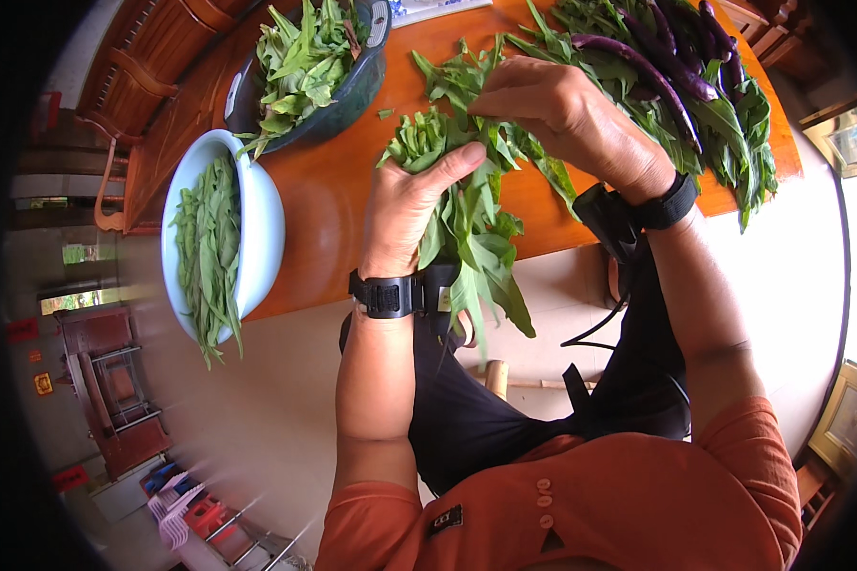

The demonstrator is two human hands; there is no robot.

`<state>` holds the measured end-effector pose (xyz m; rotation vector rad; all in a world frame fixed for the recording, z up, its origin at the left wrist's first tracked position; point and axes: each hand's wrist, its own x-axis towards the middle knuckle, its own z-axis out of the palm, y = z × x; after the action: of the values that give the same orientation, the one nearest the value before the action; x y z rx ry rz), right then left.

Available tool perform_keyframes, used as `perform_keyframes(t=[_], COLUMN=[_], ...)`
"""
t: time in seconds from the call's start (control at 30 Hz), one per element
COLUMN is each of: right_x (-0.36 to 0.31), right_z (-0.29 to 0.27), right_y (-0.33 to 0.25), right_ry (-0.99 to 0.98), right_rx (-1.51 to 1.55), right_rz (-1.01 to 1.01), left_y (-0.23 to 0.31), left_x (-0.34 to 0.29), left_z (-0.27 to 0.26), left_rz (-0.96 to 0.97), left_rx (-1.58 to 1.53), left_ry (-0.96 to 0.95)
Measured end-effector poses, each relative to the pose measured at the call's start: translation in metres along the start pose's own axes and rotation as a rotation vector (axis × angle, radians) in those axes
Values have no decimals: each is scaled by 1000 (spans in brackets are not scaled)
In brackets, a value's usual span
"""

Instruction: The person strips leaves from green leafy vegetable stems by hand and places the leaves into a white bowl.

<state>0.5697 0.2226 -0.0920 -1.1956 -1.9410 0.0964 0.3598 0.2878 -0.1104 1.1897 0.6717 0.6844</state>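
Note:
My left hand (411, 205) is wrapped round a bunch of leafy greens (467, 224) above the table's front edge. The cut stem ends show over my thumb, and long leaves hang down past my wrist. Just to the right, my right hand (567, 105) is bent over the top of the bunch, its fingers pressed together with the tips at a green leaf. The undersides of those fingers are partly hidden. More loose greens (448, 81) lie on the table behind both hands.
The orange-brown wooden table (319, 205) carries a dark basin (367, 86) of greens at far left. A pale blue bowl (267, 228) of long leaves stands at its left edge. Purple eggplants (652, 71) lie on a leafy pile (747, 143) at right. A wooden chair (143, 76) stands beyond.

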Motion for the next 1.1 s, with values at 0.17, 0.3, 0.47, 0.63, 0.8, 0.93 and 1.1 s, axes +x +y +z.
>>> perform_keyframes(t=[0.17,0.3,0.47,0.63,0.8,0.93,1.1], right_x=[0,2,2,1,2,6,3], right_z=[8,28,33,30,20,-2,-16], right_y=[-6,-20,-26,-29,-30,-28,-38], right_ry=[82,116,120,54,-71,-204,-509], right_rx=[-177,-272,-223,-143,-96,160,585], right_rz=[6,89,62,59,70,56,161], left_y=[-1,-2,-2,1,-10,-14,-3], left_x=[1,1,-2,-4,-4,-8,9], left_z=[6,3,6,12,14,27,-5], left_rz=[26,-15,-34,-35,-23,-20,-69], left_rx=[-25,-51,-128,-248,-304,-306,-222], left_ry=[21,58,125,204,210,241,233])
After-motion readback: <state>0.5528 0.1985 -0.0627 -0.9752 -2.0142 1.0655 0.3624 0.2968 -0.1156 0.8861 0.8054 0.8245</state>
